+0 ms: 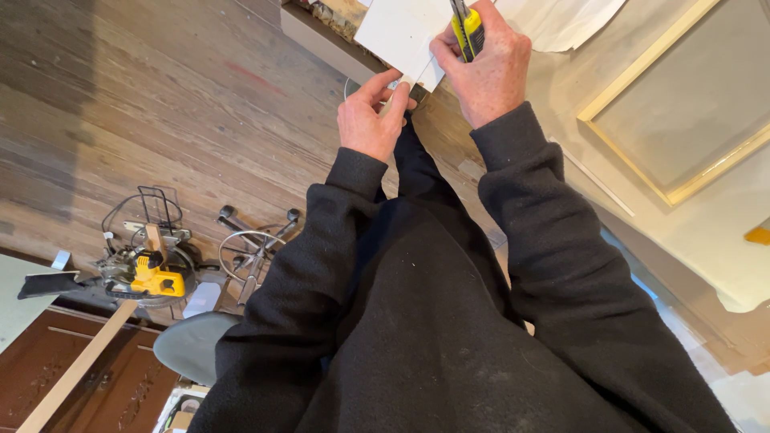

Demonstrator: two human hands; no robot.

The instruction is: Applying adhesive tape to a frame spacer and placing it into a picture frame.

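our right hand (484,68) gripped a yellow utility knife (468,30) on the white panel (397,36) at the top edge; our left hand (370,118) pinched the panel's lower corner, fingers half curled.

The person wears a black long-sleeved sweatshirt with ribbed cuffs at both wrists; the fabric is dusted with pale specks and lint. Dark trousers show below. The left hand (370,120) and right hand (486,66) are bare, without gloves, rings or watch.
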